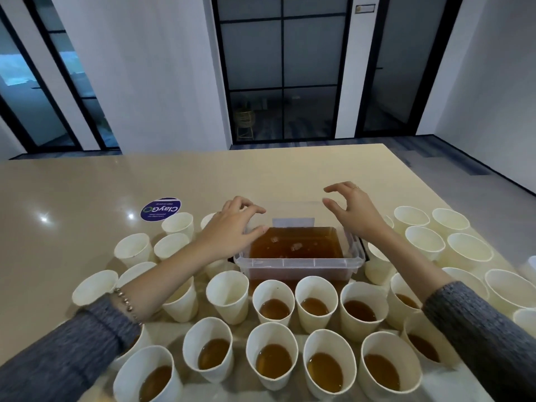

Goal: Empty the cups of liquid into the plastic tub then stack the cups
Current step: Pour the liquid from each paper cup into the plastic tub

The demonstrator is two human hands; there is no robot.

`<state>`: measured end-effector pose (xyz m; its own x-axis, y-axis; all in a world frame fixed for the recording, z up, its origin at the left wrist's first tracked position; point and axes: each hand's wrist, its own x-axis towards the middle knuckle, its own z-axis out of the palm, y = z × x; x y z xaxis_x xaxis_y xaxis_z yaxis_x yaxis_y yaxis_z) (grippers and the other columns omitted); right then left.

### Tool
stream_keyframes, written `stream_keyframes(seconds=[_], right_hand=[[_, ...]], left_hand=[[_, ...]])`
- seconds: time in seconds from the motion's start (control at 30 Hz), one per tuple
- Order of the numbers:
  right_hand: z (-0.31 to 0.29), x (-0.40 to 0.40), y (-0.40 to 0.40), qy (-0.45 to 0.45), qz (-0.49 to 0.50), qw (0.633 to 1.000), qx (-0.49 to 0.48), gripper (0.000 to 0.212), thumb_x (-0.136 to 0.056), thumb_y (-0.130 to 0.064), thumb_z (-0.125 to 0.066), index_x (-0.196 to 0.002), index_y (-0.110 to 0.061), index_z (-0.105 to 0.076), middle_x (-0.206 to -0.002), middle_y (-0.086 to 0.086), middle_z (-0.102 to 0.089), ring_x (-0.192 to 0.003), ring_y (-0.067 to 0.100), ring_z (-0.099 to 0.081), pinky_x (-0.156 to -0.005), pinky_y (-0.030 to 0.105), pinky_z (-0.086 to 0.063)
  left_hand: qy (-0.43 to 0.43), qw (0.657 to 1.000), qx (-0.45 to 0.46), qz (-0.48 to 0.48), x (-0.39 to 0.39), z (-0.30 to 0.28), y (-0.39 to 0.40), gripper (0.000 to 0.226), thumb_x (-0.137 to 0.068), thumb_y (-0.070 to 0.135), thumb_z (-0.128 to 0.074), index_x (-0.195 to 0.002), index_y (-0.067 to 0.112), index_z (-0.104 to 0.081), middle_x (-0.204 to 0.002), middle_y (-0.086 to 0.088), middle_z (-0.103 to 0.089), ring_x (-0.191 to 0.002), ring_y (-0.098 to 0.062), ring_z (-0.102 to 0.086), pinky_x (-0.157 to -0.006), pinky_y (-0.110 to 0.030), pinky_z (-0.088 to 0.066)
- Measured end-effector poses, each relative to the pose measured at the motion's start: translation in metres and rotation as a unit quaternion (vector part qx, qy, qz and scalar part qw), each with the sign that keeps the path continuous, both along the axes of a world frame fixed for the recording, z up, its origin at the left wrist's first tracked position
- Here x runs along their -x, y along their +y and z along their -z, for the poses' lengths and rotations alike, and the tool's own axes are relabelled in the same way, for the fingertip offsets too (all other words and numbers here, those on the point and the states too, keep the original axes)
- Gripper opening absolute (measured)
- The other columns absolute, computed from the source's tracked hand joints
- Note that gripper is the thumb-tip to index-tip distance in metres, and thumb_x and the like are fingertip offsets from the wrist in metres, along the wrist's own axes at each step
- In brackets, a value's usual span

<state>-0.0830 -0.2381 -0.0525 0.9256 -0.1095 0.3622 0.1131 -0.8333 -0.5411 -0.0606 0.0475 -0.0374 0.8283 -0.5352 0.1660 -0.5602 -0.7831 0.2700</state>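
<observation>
**Brown liquid fills tub, both hands empty above it**

Brown liquid sits high in the clear plastic tub (298, 258) at the middle of the bench (72, 184). The left hand (232, 224) hovers at the tub's 9 o'clock edge and the right hand (352, 208) at its 2 o'clock corner, both with fingers loosely spread and holding nothing. Empty cups (135, 249) stand at 9 and 3 o'clock; full cups (272, 355) crowd 6 o'clock in 2 rows. Emptying looks partly done, between pours. The next move probably calls for gripping a near full cup and tipping it slowly, since the tub is close to brimming. A purple round sticker (161, 209) at 10 o'clock reads "ClayGO"; its smaller print is unreadable.
</observation>
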Motion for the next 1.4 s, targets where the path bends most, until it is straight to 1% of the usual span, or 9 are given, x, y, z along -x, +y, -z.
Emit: stream_keyframes(seconds=[0.17,0.23,0.33,0.43,0.53,0.77,0.9,1.1,1.4], right_hand=[[-0.028,0.061,-0.008,-0.014,-0.015,0.998,0.061,0.030,-0.092,-0.043,-0.057,-0.116,-0.024,-0.059,-0.117,-0.006,-0.055,-0.102,0.008,-0.055,-0.086,0.026,-0.047],[-0.038,0.095,-0.007,0.028,-0.056,0.995,0.078,0.024,-0.090,-0.044,-0.059,-0.107,-0.027,-0.057,-0.104,-0.012,-0.057,-0.090,0.003,-0.057,-0.077,0.026,-0.053],[-0.045,0.138,-0.007,0.106,-0.113,0.980,0.124,0.027,-0.084,-0.053,-0.062,-0.100,-0.032,-0.058,-0.094,-0.020,-0.059,-0.088,0.000,-0.056,-0.076,0.023,-0.050],[-0.041,0.164,-0.002,0.192,-0.110,0.957,0.188,0.045,-0.079,-0.065,-0.062,-0.116,-0.040,-0.056,-0.111,-0.025,-0.055,-0.097,-0.003,-0.051,-0.083,0.018,-0.044],[-0.034,0.172,0.007,0.252,-0.092,0.927,0.263,0.064,-0.078,-0.067,-0.062,-0.134,-0.042,-0.045,-0.133,-0.023,-0.050,-0.114,0.006,-0.050,-0.097,0.025,-0.038],[-0.016,0.164,0.011,0.250,-0.054,0.918,0.303,0.074,-0.072,-0.081,-0.050,-0.132,-0.037,-0.046,-0.130,-0.015,-0.058,-0.117,0.012,-0.055,-0.106,0.035,-0.034],[-0.005,0.153,0.008,0.216,-0.035,0.914,0.341,0.084,-0.063,-0.090,-0.039,-0.121,-0.031,-0.048,-0.111,-0.011,-0.066,-0.099,0.015,-0.061,-0.101,0.038,-0.037],[0.000,0.148,0.013,0.203,-0.026,0.887,0.413,0.097,-0.055,-0.097,-0.026,-0.120,-0.032,-0.058,-0.094,-0.005,-0.067,-0.094,0.017,-0.057,-0.087,0.041,-0.033],[0.001,0.147,0.004,0.199,-0.040,0.902,0.381,0.077,-0.065,-0.081,-0.037,-0.121,-0.032,-0.053,-0.095,-0.007,-0.065,-0.097,0.014,-0.057,-0.091,0.038,-0.037]], left_hand=[[-0.030,0.999,0.023,0.003,-0.021,0.019,-0.023,0.040,-0.097,0.049,-0.043,-0.131,0.029,-0.052,-0.142,-0.002,-0.039,-0.136,-0.019,-0.030,-0.111,-0.046,-0.030],[-0.028,0.999,0.027,0.005,-0.024,0.023,-0.028,0.040,-0.098,0.049,-0.041,-0.131,0.029,-0.052,-0.145,-0.002,-0.037,-0.139,-0.019,-0.026,-0.113,-0.047,-0.024],[-0.014,0.999,0.027,0.022,-0.024,0.030,-0.031,0.043,-0.099,0.053,-0.034,-0.131,0.031,-0.051,-0.149,0.000,-0.034,-0.141,-0.019,-0.022,-0.115,-0.048,-0.019],[-0.004,0.999,0.036,0.031,-0.027,0.033,-0.031,0.044,-0.099,0.054,-0.032,-0.130,0.031,-0.052,-0.151,0.002,-0.034,-0.142,-0.018,-0.024,-0.117,-0.049,-0.017],[-0.015,0.997,0.060,0.038,-0.028,0.034,-0.033,0.040,-0.099,0.051,-0.036,-0.123,0.027,-0.059,-0.147,0.003,-0.040,-0.139,-0.016,-0.030,-0.117,-0.050,-0.019],[-0.022,0.995,0.087,0.054,-0.030,0.036,-0.032,0.034,-0.099,0.043,-0.045,-0.122,0.025,-0.060,-0.145,0.004,-0.045,-0.135,-0.016,-0.038,-0.114,-0.045,-0.028],[-0.024,0.994,0.086,0.055,-0.030,0.038,-0.031,0.032,-0.097,0.042,-0.048,-0.121,0.024,-0.061,-0.146,0.004,-0.045,-0.135,-0.017,-0.038,-0.114,-0.046,-0.028],[-0.021,0.994,0.092,0.047,-0.031,0.039,-0.031,0.030,-0.096,0.042,-0.050,-0.119,0.026,-0.062,-0.146,0.006,-0.045,-0.135,-0.017,-0.039,-0.114,-0.047,-0.029],[-0.013,0.992,0.116,0.041,-0.029,0.039,-0.030,0.026,-0.096,0.037,-0.053,-0.116,0.024,-0.063,-0.144,0.006,-0.047,-0.134,-0.016,-0.040,-0.114,-0.044,-0.029]])
